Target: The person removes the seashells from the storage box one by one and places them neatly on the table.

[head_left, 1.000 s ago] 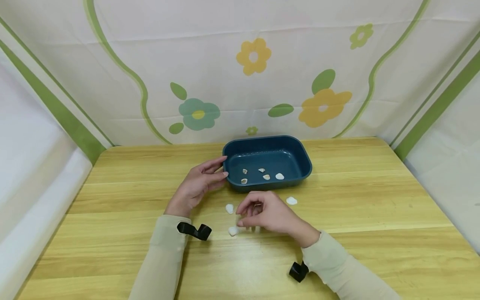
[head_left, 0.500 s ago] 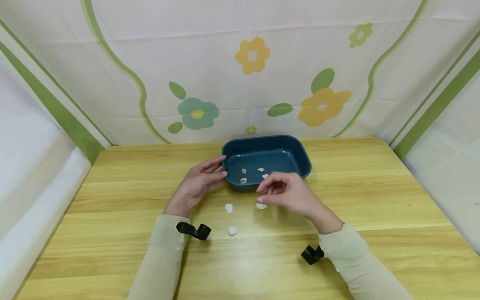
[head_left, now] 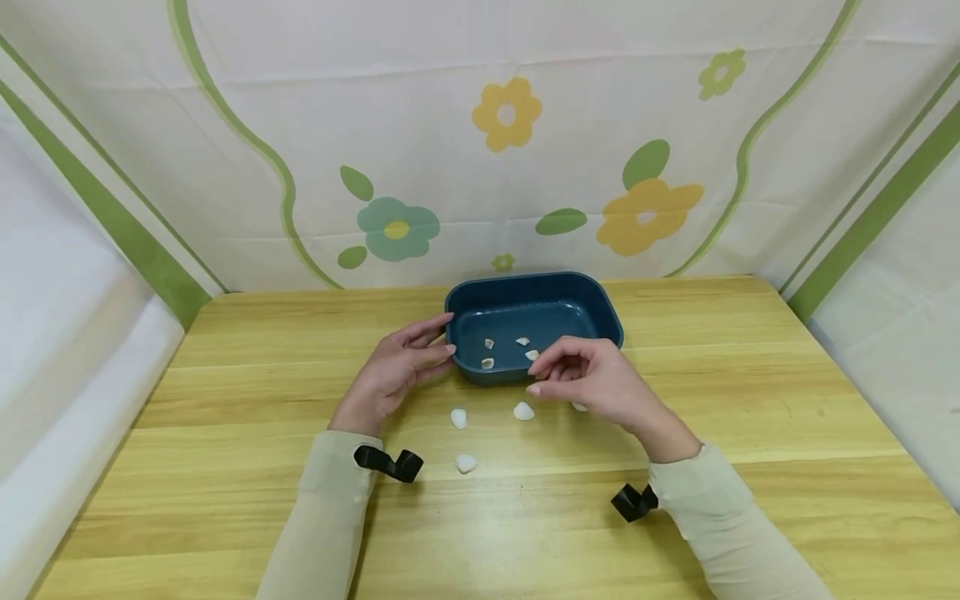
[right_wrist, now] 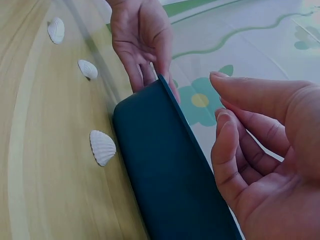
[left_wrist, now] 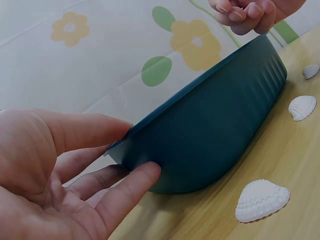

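Note:
My left hand (head_left: 397, 367) touches the left end of a dark blue rectangular tub (head_left: 613, 333), its thumb and fingers resting against the rim and outer wall. My right hand (head_left: 600, 379) hovers over the tub's front right edge. Its fingers are loosely bent, and a gap shows between thumb and forefinger with nothing in it. On the table just in front of the tub lies a white ribbed seashell (head_left: 523, 411), also seen in the right wrist view. Another white seashell (head_left: 579, 407) is partly hidden beneath my right hand.
Two more white seashells, a rear one (head_left: 458, 418) and a nearer one (head_left: 466, 463), lie on the wooden table (head_left: 225, 467) between the hands. Several small shells (head_left: 488, 363) sit inside the tub. Behind it hangs a flowered white cloth (head_left: 450, 150).
My right hand has moved right and away from me, leaving a white seashell on the table in front of the tub. My left hand stays at the tub's left end.

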Action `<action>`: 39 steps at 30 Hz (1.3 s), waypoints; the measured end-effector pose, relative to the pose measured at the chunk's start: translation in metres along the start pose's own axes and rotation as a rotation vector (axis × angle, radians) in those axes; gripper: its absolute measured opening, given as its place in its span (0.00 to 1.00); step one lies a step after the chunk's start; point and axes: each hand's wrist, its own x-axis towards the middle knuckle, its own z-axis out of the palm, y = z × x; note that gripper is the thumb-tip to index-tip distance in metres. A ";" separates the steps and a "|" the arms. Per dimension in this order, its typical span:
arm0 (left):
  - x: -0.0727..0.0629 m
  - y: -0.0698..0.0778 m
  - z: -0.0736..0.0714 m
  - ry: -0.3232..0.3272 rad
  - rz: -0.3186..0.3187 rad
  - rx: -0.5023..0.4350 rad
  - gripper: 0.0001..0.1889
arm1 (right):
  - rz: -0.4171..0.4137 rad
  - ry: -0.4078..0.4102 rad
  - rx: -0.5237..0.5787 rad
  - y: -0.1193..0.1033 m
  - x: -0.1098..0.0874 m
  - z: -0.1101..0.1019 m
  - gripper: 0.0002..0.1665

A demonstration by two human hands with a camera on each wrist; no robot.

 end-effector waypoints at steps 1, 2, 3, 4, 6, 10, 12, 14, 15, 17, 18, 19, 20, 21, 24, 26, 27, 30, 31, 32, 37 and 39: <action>0.000 0.000 0.000 -0.002 0.000 0.001 0.33 | -0.002 0.004 -0.002 0.000 0.001 0.001 0.16; 0.000 0.000 0.000 -0.004 0.001 0.001 0.33 | -0.004 0.009 -0.007 0.000 0.002 0.001 0.15; 0.000 0.000 -0.001 -0.005 0.001 0.003 0.33 | -0.011 0.014 -0.016 -0.001 0.004 0.001 0.15; 0.000 0.000 -0.001 -0.006 0.000 0.003 0.33 | -0.015 0.022 -0.031 -0.001 0.007 0.002 0.15; 0.000 0.000 -0.002 0.000 -0.001 0.008 0.33 | -0.028 0.036 -0.063 -0.002 0.015 0.001 0.13; -0.002 -0.001 -0.004 0.013 -0.005 0.009 0.33 | -0.024 0.050 -0.120 -0.004 0.035 -0.005 0.11; -0.003 -0.001 -0.005 0.017 -0.006 0.009 0.33 | -0.010 0.045 -0.144 -0.003 0.045 -0.008 0.11; -0.003 -0.002 -0.005 0.016 -0.006 0.005 0.33 | 0.013 0.040 -0.172 -0.001 0.055 -0.010 0.11; -0.003 -0.002 -0.005 0.016 -0.004 0.006 0.34 | 0.026 0.036 -0.181 0.000 0.060 -0.011 0.11; -0.004 -0.003 -0.005 0.016 -0.002 0.007 0.34 | 0.062 0.026 -0.185 0.004 0.069 -0.013 0.11; -0.004 -0.003 -0.005 0.016 -0.001 0.009 0.34 | 0.086 0.019 -0.179 0.005 0.073 -0.014 0.11; -0.004 -0.003 -0.004 0.015 -0.002 0.008 0.33 | 0.116 0.012 -0.169 0.007 0.076 -0.014 0.11; -0.004 -0.003 -0.004 0.014 -0.004 0.008 0.33 | 0.142 0.003 -0.158 0.008 0.080 -0.015 0.11; -0.004 -0.003 -0.003 0.014 -0.005 0.007 0.33 | 0.167 -0.005 -0.149 0.010 0.083 -0.016 0.12; -0.004 -0.003 -0.002 0.018 -0.007 0.002 0.33 | 0.221 -0.033 -0.152 0.014 0.091 -0.016 0.13; -0.004 -0.002 -0.001 0.022 -0.004 -0.003 0.33 | 0.240 -0.049 -0.170 0.016 0.096 -0.017 0.13; -0.004 -0.002 0.000 0.025 -0.003 -0.005 0.33 | 0.246 -0.055 -0.180 0.018 0.097 -0.017 0.13; -0.003 -0.002 0.000 0.027 -0.001 -0.007 0.33 | 0.253 -0.076 -0.209 0.024 0.103 -0.019 0.12; -0.003 -0.003 0.001 0.026 -0.001 -0.008 0.33 | 0.252 -0.085 -0.220 0.026 0.105 -0.019 0.12; -0.003 -0.003 0.001 0.026 -0.001 -0.008 0.33 | 0.247 -0.096 -0.229 0.028 0.106 -0.020 0.12; -0.001 -0.002 0.002 0.029 -0.001 -0.004 0.33 | 0.218 -0.133 -0.272 0.034 0.111 -0.020 0.14; -0.001 -0.002 0.001 0.032 -0.001 -0.004 0.32 | 0.219 -0.132 -0.274 0.034 0.113 -0.020 0.14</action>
